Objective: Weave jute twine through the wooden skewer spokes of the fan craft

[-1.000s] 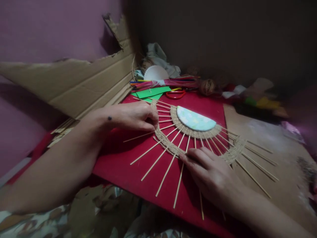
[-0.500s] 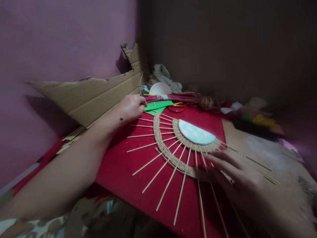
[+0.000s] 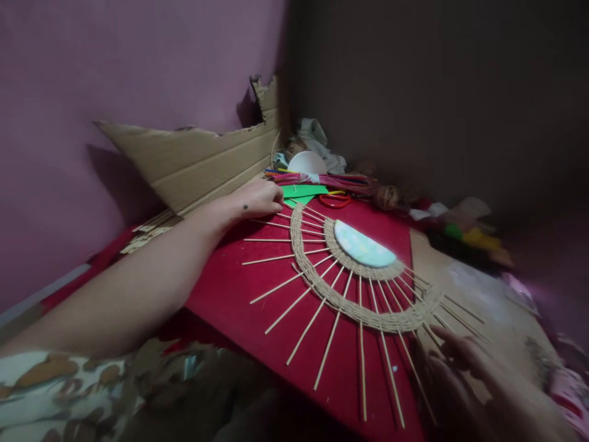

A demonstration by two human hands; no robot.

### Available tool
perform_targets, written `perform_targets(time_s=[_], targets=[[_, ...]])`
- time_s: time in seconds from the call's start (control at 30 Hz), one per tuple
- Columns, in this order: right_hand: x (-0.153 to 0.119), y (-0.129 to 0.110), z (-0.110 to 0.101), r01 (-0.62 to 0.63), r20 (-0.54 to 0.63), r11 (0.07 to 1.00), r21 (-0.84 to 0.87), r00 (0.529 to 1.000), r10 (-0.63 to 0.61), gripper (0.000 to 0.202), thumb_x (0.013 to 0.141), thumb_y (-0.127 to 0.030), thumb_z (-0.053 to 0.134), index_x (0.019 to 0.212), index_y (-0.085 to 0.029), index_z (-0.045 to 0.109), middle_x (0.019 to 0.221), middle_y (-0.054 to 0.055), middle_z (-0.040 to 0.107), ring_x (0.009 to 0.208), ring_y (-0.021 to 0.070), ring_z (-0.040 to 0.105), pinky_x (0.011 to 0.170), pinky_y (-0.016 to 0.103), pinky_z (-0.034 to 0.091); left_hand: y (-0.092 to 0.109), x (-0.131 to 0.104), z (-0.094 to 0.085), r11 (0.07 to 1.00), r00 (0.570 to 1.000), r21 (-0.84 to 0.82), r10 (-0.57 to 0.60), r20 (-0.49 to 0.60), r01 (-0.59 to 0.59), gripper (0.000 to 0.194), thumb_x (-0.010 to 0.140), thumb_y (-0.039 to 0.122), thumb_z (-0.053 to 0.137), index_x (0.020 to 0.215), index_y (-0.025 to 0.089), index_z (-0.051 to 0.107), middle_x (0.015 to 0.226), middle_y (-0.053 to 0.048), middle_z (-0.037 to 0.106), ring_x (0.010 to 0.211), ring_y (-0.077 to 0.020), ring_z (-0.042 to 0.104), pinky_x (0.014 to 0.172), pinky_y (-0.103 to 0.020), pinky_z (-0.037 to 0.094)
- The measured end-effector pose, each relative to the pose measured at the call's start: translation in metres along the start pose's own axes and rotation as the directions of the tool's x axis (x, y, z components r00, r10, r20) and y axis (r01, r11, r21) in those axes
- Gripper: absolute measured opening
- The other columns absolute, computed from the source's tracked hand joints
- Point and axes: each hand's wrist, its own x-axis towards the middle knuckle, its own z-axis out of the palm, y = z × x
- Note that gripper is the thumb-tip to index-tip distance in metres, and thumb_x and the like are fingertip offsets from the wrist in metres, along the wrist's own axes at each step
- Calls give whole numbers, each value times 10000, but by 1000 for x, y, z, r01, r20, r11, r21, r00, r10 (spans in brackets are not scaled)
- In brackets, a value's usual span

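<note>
Flat on the tabletop, a fan-shaped woven piece (image 3: pixel 331 296) lies mainly over a red covering (image 3: pixel 225 288), with its right end reaching across a brown panel (image 3: pixel 488 288). At its heart sits a pale blue-green half-disc (image 3: pixel 365 244), edged along its curve by a woven inner band (image 3: pixel 340 256). Thin sticks (image 3: pixel 327 350) radiate from this band, pass through a wider outer band of the same tan weave, and extend beyond it.

At the upper left end, the left hand (image 3: pixel 261 195) rests by the stick ends, its fingers curled inward; whether they pinch a stick, I cannot tell. Near the right end, the right hand (image 3: pixel 488 362) reaches in with its fingers towards the outer band and the sticks there; it is blurred, and I cannot tell whether the fingers grip or touch anything.

Just behind the left end lie green paper pieces (image 3: pixel 304 192) and, beside them, a red loop-shaped handle (image 3: pixel 335 201). Farther back are a bundle of coloured strips (image 3: pixel 345 181), a white rounded object (image 3: pixel 307 162) and a ball of twine (image 3: pixel 386 196). Torn cardboard (image 3: pixel 207 156) stands near the mauve wall (image 3: pixel 161 67) at the left.
</note>
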Motion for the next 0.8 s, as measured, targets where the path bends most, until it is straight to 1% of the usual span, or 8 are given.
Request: perform_targets(time_s=[0.03,0.13,0.2,0.3,0.5,0.63,0.7,0.8], targets=[[-3,-5,1,3,23,1000,-19,1000,-3,357,881,-330,504,1219,-231,559,846,72,681,691,214,672,552,320,562,0,0,0,1000,1000,-28,1,-2,-1,255,743,320,511,822,169,701,780,-50,697,711,-159,578,627,-249,378],[-3,-14,2,101,92,991,-90,991,-93,434,860,-292,541,1287,-227,500,793,72,672,652,223,660,522,317,550,1,-1,0,993,1000,-116,24,19,-21,281,753,385,533,818,168,700,737,-38,680,665,-142,553,589,-243,353],[-1,-17,4,156,96,982,-109,985,-146,449,852,-243,539,1297,-232,481,781,68,665,646,223,659,512,313,545,2,-3,-1,986,997,-163,55,46,-47,284,745,400,555,823,169,700,732,-35,679,653,-137,545,570,-242,340],[3,-18,9,173,69,978,-119,984,-166,413,855,-182,508,1264,-232,492,811,69,663,657,211,665,494,296,537,4,-6,-4,979,993,-200,70,94,-50,249,722,348,583,855,170,695,760,-29,690,668,-135,554,564,-233,340],[16,-24,15,214,-41,955,-204,973,-226,273,858,-188,487,1119,-204,568,799,66,666,652,197,663,526,293,534,12,-9,-7,977,990,-203,85,114,-60,225,701,190,558,892,162,675,803,-31,691,690,-122,570,589,-204,370],[25,-24,18,136,-136,951,-276,975,-178,220,888,-213,447,1062,-209,583,840,65,671,648,182,654,530,286,515,12,-8,-6,974,987,-214,104,122,-76,228,691,199,562,889,165,670,812,-23,688,707,-125,576,587,-195,368],[30,-23,17,124,-105,942,-311,981,-164,218,899,-226,442,1050,-200,598,843,65,658,628,166,637,524,273,495,11,-6,-4,971,986,-227,111,122,-81,232,688,217,557,886,166,668,817,-19,691,719,-129,582,585,-194,368],[40,-23,12,219,56,908,-357,975,-213,217,891,-226,453,1014,-196,629,838,67,642,624,156,607,513,256,453,7,-3,1,972,989,-224,101,110,-75,255,683,233,537,893,180,673,816,-6,693,713,-129,585,578,-193,371]])
